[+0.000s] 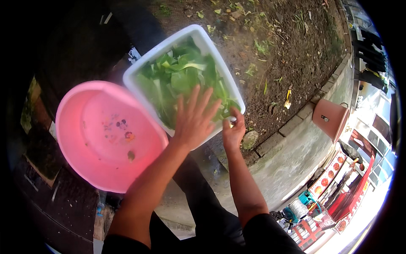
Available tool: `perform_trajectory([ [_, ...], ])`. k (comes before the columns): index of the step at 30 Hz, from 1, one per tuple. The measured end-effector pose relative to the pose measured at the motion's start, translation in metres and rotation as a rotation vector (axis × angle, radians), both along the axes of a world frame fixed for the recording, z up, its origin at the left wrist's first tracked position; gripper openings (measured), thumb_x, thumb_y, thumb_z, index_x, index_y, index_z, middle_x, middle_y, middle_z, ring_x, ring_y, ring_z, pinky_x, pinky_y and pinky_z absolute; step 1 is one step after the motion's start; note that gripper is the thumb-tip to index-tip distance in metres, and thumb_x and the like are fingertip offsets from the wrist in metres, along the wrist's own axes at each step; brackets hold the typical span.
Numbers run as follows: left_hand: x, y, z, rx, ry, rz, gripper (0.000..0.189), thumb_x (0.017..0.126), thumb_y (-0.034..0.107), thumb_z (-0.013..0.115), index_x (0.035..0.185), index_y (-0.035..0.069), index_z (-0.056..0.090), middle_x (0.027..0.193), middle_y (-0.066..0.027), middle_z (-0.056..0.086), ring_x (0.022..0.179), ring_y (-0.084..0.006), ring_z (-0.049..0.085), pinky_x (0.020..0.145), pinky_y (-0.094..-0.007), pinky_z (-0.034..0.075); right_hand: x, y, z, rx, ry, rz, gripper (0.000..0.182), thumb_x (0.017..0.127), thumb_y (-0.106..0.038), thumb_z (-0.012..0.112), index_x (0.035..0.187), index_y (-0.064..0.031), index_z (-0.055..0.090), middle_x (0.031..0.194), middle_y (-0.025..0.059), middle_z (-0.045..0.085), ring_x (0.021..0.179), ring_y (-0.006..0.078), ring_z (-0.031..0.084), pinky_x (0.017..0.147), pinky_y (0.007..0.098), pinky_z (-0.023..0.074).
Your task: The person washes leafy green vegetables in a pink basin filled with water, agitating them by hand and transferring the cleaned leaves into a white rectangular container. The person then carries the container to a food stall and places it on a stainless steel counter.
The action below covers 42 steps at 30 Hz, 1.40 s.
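A white plastic tub (219,50) full of leafy greens (182,79) with pale stems lies before me. My left hand (195,119) is spread flat over the greens, fingers apart, holding nothing; motion blurs it slightly. At the tub's near right corner, my right hand (234,133) has its thumb and fingers curled around the pale stem end of a leafy green (232,119). Against the tub's left side is a pink plastic basin (95,149). Bits of leaf and a printed pattern show on its bottom.
Bare soil (269,57) strewn with leaf scraps stretches beyond the tub. A brick edging (291,125) borders it, beside concrete paving (285,162). Farther right stand a pinkish-brown bucket (330,119) and a red-and-white stall (330,181) bearing writing. Dark boards (73,197) lie at left.
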<state>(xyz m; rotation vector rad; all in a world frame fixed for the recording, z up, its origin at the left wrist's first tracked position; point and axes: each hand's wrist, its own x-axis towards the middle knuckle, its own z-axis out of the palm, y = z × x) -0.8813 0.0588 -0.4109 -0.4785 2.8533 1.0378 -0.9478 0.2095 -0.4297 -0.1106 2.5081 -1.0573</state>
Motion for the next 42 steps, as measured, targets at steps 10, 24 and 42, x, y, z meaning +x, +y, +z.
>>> perform_trajectory([
  [10, -0.038, -0.051, -0.065, -0.176, -0.258, 0.008, 0.063, 0.076, 0.034, 0.063, 0.133, 0.030, 0.036, 0.144, -0.0050, 0.021, 0.133, -0.0324, 0.016, 0.101, -0.0593, 0.019, -0.002, 0.011, -0.027, 0.296, 0.232, 0.434, 0.028, 0.073, -0.007, 0.060, 0.100, -0.0125, 0.060, 0.097, 0.0091, 0.059, 0.077, 0.0317, 0.059, 0.065, 0.0396, 0.0488],
  [24, -0.028, -0.030, -0.024, 0.096, -0.097, -0.144, 0.051, 0.075, 0.015, 0.060, 0.125, 0.020, 0.047, 0.136, -0.0028, 0.036, 0.131, -0.0282, 0.024, 0.104, -0.0536, 0.018, -0.010, 0.088, 0.050, 0.156, -0.505, 0.038, 0.013, 0.071, 0.000, 0.063, 0.084, -0.0021, 0.062, 0.070, 0.0038, 0.060, 0.059, 0.0159, 0.058, 0.054, 0.0271, 0.0457],
  [42, -0.010, -0.007, 0.004, 0.094, 0.205, 0.024, 0.041, 0.072, 0.008, 0.059, 0.113, 0.013, 0.055, 0.124, -0.0116, 0.045, 0.116, -0.0315, 0.041, 0.092, -0.0452, 0.035, -0.014, 0.010, 0.005, 0.126, -0.170, 0.075, 0.024, 0.071, -0.014, 0.069, 0.093, -0.0052, 0.065, 0.080, 0.0112, 0.063, 0.068, 0.0209, 0.060, 0.065, 0.0304, 0.0487],
])
